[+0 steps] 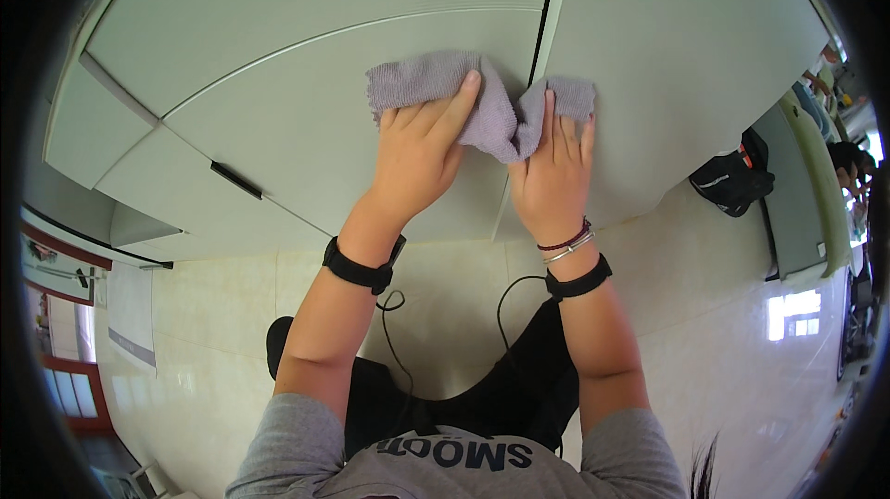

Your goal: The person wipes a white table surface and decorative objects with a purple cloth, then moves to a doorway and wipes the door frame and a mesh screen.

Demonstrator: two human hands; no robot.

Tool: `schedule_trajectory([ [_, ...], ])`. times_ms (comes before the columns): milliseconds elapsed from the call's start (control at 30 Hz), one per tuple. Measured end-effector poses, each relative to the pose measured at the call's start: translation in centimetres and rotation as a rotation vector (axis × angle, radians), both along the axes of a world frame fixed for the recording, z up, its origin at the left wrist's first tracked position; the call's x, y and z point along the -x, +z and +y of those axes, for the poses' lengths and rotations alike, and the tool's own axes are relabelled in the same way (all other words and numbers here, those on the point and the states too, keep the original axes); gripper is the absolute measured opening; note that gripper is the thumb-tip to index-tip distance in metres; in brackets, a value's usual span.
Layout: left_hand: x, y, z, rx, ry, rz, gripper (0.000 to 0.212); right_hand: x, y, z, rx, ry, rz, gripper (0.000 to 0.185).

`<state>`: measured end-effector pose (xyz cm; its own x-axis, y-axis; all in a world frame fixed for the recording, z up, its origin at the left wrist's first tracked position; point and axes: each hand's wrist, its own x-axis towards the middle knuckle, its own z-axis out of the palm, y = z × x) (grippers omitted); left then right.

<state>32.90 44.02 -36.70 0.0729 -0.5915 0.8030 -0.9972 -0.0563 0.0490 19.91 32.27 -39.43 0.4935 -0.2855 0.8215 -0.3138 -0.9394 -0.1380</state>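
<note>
A grey-purple ribbed cloth (445, 78) lies bunched against a pale cabinet front (292, 103), across the dark gap between two panels. My left hand (417, 148) holds its left part; one finger lies on top and the other fingertips are tucked under a fold. To the right, my right hand (553, 176) holds the smaller end against the right-hand panel (660, 68). One of its fingers rests over the cloth, while others go beneath the folded edge. The palms of both hands are hidden.
A black handle (236, 180) sits on the lower left of the cabinet. Thin black cables (400, 346) hang from my wrist straps. Pale floor tiles (222, 304) spread below. At right are a black bag (737, 176) and a covered piece of furniture (799, 200), with a person (848, 162) beyond.
</note>
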Motion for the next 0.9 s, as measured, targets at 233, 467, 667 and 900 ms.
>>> schedule_trajectory([
  [233,0.0,1.9,-0.5,0.097,0.069,-0.018,0.073,-1.0,2.5,0.5,-0.023,-0.007,-0.069,0.063],
  [467,-0.1,0.7,-0.1,-0.006,0.014,-0.002,0.071,-0.4,1.2,0.5,0.019,-0.038,0.004,0.062],
  [667,0.3,1.0,0.1,-0.018,0.011,0.049,0.07,-0.9,2.8,1.1,-0.047,-0.026,0.006,0.061],
  [900,0.6,1.9,0.3,-0.037,0.002,0.036,0.07,0.0,0.9,0.9,-0.064,-0.036,0.054,0.063],
])
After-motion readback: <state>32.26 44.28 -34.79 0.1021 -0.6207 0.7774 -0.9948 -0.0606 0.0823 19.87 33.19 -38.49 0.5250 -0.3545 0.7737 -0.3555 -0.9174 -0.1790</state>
